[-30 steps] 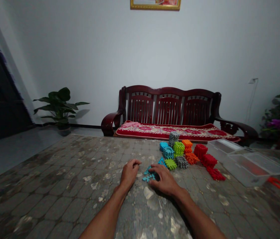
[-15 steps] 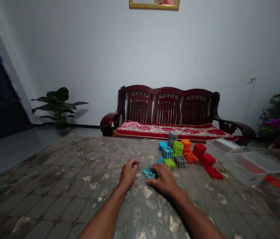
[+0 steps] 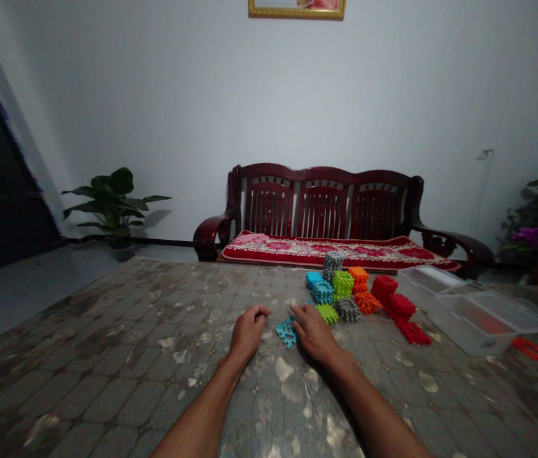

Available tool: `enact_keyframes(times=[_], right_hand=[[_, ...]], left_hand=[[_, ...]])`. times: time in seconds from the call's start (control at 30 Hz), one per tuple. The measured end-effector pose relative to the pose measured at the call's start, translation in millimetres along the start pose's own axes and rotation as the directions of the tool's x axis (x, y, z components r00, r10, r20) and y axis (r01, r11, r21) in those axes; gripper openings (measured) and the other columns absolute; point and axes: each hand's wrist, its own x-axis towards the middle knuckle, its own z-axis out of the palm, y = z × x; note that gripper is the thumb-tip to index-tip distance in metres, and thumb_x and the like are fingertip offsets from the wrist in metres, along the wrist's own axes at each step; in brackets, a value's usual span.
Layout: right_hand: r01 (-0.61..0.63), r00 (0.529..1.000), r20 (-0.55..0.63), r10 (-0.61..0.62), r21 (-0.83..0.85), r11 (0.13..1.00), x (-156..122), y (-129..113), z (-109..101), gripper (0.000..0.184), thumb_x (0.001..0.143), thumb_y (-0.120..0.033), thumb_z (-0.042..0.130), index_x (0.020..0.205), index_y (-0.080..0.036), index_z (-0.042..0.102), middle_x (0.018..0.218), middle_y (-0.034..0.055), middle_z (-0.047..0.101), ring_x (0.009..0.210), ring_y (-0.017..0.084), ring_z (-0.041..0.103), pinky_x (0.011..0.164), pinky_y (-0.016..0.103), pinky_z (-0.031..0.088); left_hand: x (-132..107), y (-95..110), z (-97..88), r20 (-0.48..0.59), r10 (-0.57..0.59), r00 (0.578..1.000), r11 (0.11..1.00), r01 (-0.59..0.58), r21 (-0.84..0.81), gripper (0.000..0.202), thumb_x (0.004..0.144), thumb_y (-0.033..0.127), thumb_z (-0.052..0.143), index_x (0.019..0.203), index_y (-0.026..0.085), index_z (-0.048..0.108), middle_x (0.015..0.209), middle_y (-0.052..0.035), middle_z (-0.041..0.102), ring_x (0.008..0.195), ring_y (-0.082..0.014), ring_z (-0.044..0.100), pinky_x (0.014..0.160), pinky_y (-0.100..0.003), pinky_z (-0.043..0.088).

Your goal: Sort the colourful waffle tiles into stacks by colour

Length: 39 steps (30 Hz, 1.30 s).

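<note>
On the patterned tablecloth, a flat blue interlocking tile [image 3: 286, 333] with cut-out holes lies between my hands. My right hand [image 3: 315, 332] is at its right edge and overlaps it. The index finger points forward past the tile, and the tile is not visibly gripped. My left hand [image 3: 248, 332] rests on the cloth left of the tile, apart from it. Its fingers are curled together with nothing seen in them. Just beyond my right hand sit a green tile [image 3: 326, 313] and a stack of grey tiles [image 3: 347, 310]. Another blue piece is mostly hidden behind my right fingers.
Stacks of blue tiles [image 3: 322, 292], green tiles [image 3: 343, 284], orange tiles [image 3: 367, 303] and red tiles [image 3: 400, 307] stand right of centre. Farther right is a clear plastic box [image 3: 481, 321] with its lid open, beside an orange piece [image 3: 532, 349]. A wooden bench [image 3: 323, 203] stands behind.
My right thumb and fingers have come off the blue tile's near and far sides, and the hand sits at its right. The tile has turned slightly. My left hand stays put.
</note>
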Motion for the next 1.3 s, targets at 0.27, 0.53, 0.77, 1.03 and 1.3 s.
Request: enact_keyframes(times=[0.27, 0.53, 0.77, 1.03, 1.3], right_hand=[[-0.088, 0.996, -0.018, 0.088, 0.026, 0.996, 0, 0, 0, 0.019, 0.087, -0.023, 0.059, 0.104, -0.018, 0.064, 0.106, 0.0094, 0.066, 0.102, 0.023, 0.06, 0.088, 0.032, 0.042], [-0.074, 0.956, -0.224, 0.188, 0.438, 0.896, 4, 9, 4, 0.011, 0.079, -0.023, 0.055, 0.089, -0.023, 0.06, 0.085, 0.0007, 0.068, 0.081, 0.02, 0.063, 0.074, 0.028, 0.045], [0.006, 0.97, -0.214, 0.114, 0.493, 0.87, 3, 18, 6, 0.035, 0.07, -0.006, 0.043, 0.095, -0.022, 0.061, 0.122, 0.0062, 0.069, 0.101, 0.02, 0.066, 0.095, 0.036, 0.049], [-0.025, 0.985, -0.164, 0.055, 0.174, 0.984, -9, 8, 3, 0.032, 0.082, -0.013, 0.05, 0.107, -0.02, 0.067, 0.109, 0.01, 0.069, 0.11, 0.025, 0.061, 0.1, 0.037, 0.045], [0.004, 0.999, 0.04, -0.008, 0.103, 0.995, -10, 12, -9, 0.041, 0.081, -0.015, 0.058, 0.121, -0.02, 0.069, 0.119, 0.0079, 0.069, 0.115, 0.024, 0.057, 0.103, 0.035, 0.04]], left_hand=[[0, -1, 0.3, 0.002, 0.004, 1.0, 1.0, -0.004, 0.01, 0.025, 0.08, 0.011, 0.055, 0.089, 0.021, 0.076, 0.087, -0.0001, 0.078, 0.084, -0.0167, 0.07, 0.079, -0.026, 0.049], [-1, 3, -1.4, 0.009, -0.014, 1.0, 1.0, 0.014, 0.012, 0.026, 0.079, 0.009, 0.054, 0.089, 0.02, 0.075, 0.088, -0.0002, 0.078, 0.086, -0.0161, 0.07, 0.079, -0.024, 0.049], [-1, 2, -1.9, 0.001, 0.0, 1.0, 1.0, 0.0, 0.0, 0.025, 0.079, 0.009, 0.054, 0.087, 0.02, 0.075, 0.087, -0.0005, 0.078, 0.085, -0.0162, 0.07, 0.078, -0.025, 0.049], [-1, 1, -0.9, 0.003, -0.015, 1.0, 1.0, 0.016, -0.017, 0.024, 0.079, 0.009, 0.055, 0.088, 0.018, 0.075, 0.088, -0.0017, 0.078, 0.085, -0.0165, 0.069, 0.078, -0.025, 0.049], [-1, 3, -1.4, 0.002, -0.018, 1.0, 1.0, 0.018, -0.018, 0.024, 0.079, 0.008, 0.055, 0.088, 0.019, 0.074, 0.087, -0.0001, 0.078, 0.085, -0.0158, 0.07, 0.078, -0.024, 0.049]])
